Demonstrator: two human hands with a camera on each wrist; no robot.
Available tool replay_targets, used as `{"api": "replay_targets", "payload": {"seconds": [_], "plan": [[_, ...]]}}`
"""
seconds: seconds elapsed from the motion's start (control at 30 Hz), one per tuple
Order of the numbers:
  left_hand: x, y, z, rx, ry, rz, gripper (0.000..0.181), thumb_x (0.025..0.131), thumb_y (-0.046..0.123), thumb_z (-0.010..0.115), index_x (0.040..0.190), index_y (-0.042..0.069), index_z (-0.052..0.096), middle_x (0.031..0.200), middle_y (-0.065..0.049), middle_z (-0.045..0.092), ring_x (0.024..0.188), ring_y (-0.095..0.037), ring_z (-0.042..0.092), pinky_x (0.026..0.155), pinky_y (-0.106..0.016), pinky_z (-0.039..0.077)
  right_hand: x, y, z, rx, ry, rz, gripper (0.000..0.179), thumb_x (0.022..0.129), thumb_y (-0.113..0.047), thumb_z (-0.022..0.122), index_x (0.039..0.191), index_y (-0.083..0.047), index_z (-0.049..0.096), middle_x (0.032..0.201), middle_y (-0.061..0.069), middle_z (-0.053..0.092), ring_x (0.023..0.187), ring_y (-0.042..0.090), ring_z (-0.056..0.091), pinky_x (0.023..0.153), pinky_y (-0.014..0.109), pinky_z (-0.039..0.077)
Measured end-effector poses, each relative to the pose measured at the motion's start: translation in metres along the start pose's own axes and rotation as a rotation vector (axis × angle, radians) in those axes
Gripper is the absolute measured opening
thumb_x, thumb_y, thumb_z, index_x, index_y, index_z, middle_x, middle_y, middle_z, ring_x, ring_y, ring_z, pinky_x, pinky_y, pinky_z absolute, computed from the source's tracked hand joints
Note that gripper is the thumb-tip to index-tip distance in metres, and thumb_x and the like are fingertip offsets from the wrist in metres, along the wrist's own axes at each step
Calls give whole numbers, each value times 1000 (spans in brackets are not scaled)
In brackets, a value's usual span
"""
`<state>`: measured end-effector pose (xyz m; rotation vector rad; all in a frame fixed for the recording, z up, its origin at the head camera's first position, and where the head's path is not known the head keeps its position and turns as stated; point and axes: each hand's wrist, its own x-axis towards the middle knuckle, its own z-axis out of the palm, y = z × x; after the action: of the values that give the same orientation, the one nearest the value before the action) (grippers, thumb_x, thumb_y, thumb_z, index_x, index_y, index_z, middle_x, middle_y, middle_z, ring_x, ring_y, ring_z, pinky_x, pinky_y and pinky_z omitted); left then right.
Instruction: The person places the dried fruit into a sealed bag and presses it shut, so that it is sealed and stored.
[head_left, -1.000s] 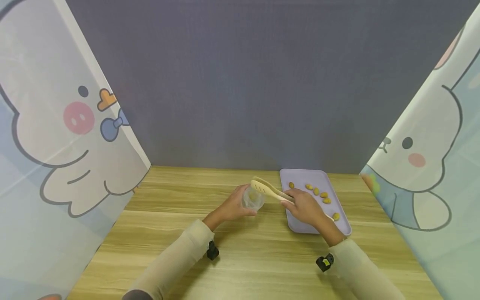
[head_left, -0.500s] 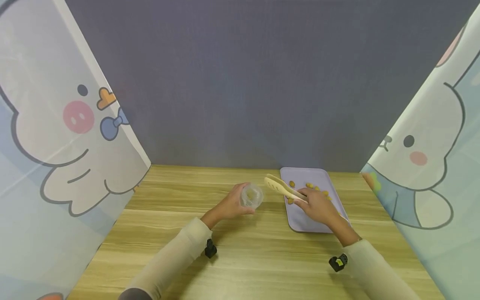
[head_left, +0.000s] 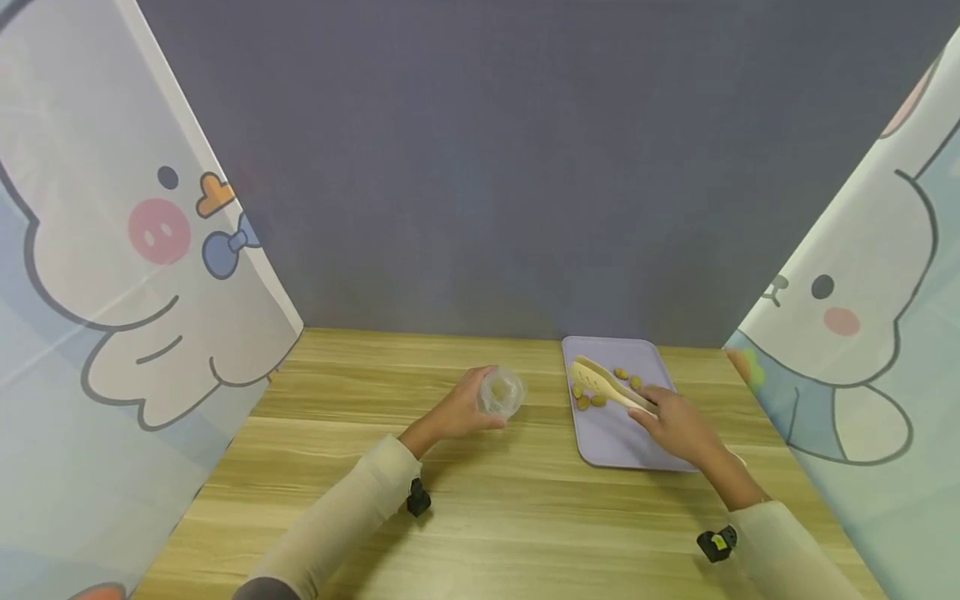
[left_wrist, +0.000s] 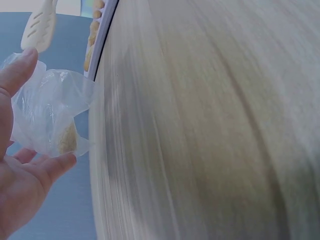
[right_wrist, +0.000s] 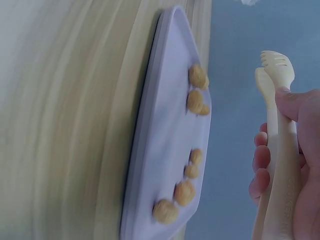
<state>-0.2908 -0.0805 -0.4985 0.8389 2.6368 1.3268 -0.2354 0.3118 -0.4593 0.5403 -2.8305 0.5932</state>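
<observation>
My left hand [head_left: 459, 412] holds a clear plastic bag [head_left: 504, 393] by its side, with the bag's mouth spread. In the left wrist view, a tan lump [left_wrist: 68, 138] shows through the lower part of the bag. My right hand [head_left: 684, 427] grips cream-coloured tongs [head_left: 607, 387] with slotted heads. Those heads hang above the far left part of a lilac tray [head_left: 617, 440], and nothing shows between them. Several round, tan, walnut-like pieces [right_wrist: 183, 192] lie in groups on the tray. The tongs hide some of them in the head view.
A wood-grain table [head_left: 480, 508] runs up to a dark grey backdrop [head_left: 480, 183]. Printed cartoon panels [head_left: 817, 350] stand along both sides. Small black wrist devices [head_left: 717, 543] sit at both cuffs.
My right hand has drawn the tongs rightward, from over the bag's opening to above the tray. The left hand stays nearly in place with the bag.
</observation>
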Motion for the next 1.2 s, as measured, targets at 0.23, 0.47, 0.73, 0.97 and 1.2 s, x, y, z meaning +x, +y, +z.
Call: {"api": "replay_targets", "payload": {"seconds": [0.23,0.47,0.73,0.97,1.2], "plan": [[1,2,-1,4,-2,2,104,75,21,93,157,7,32,153,-17,40,125,-32,50,103,-52,47,-17,16,-2,-55,36,56,41,94,-23,73,120,9,68,105,23,73,88,35,70,74,53,54],[1,4,0,2,-16,2,105,75,22,92,158,6,30,153,-17,39,126,-32,50,103,-53,46,-34,33,-7,-62,63,80,36,94,-23,72,115,6,70,100,20,73,85,35,69,75,56,53],[2,2,-2,23,-5,27,104,76,24,92,158,4,30,154,-18,39,127,-32,50,104,-53,46,-48,45,-20,-89,40,126,39,96,-25,72,119,6,69,98,24,74,83,37,69,68,53,52],[1,0,-5,16,4,25,104,76,23,92,157,3,30,154,-19,39,127,-33,49,103,-54,46,-56,59,-27,-75,10,160,40,96,-25,70,123,5,69,97,19,74,76,24,62,63,43,48],[2,-4,-5,26,5,30,104,76,23,92,157,1,30,154,-18,39,129,-33,48,105,-55,45,-73,74,-22,-123,74,85,31,89,-16,76,112,5,71,92,19,74,80,38,69,67,55,52]]}}
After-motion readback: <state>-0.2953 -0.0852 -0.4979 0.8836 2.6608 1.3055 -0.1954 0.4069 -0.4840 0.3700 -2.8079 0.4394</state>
